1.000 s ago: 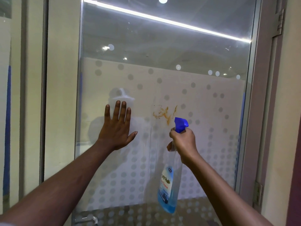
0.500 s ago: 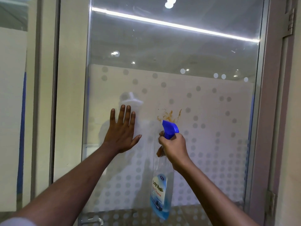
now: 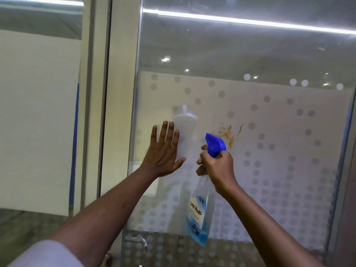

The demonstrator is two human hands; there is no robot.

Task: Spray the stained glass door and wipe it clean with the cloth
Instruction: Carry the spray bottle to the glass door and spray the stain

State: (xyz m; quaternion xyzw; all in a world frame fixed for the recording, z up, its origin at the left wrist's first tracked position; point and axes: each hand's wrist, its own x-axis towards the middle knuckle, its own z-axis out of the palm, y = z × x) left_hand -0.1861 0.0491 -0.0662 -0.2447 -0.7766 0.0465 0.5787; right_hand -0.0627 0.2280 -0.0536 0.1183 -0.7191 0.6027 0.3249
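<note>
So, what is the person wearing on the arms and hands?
Both forearms are bare. The left hand and right hand have no gloves, rings or watch that I can see. A light, whitish sleeve shows only on the left upper arm.

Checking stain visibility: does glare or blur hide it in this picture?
Head view: the orange-brown stain reads clearly on the frosted glass door; the reflected ceiling light strip glares well above it; the blue-capped spray bottle label is motion-blurred.
</note>
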